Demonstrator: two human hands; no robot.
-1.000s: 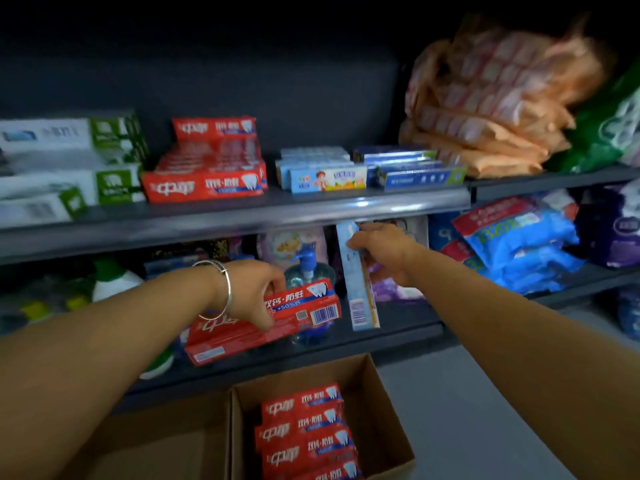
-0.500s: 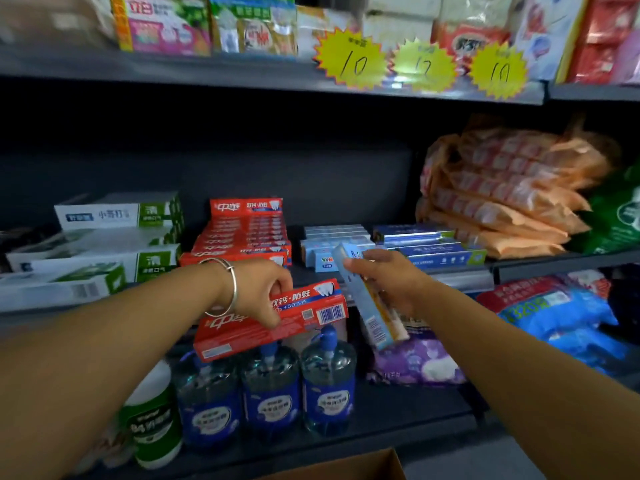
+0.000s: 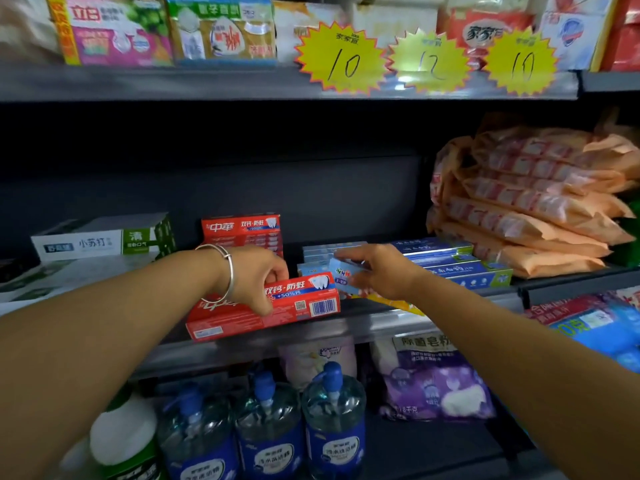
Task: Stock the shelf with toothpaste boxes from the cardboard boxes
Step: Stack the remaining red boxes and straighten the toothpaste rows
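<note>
While red toothpaste boxes sit at frame centre, over front edge of middle shelf, left hand grips them from above, fingers curled round. Right hand, just right of centre, pinches light-blue toothpaste box by blue stack. Red stack behind left hand. Yellow price tags upper centre; pump bottles at bottom.

Both bare forearms reach forward, converging toward centre. Left hand, a bangle on its wrist, is knuckles-up with fingers curled over a red box, thumb on its front. Right hand, palm down, pinches a blue box.
</note>
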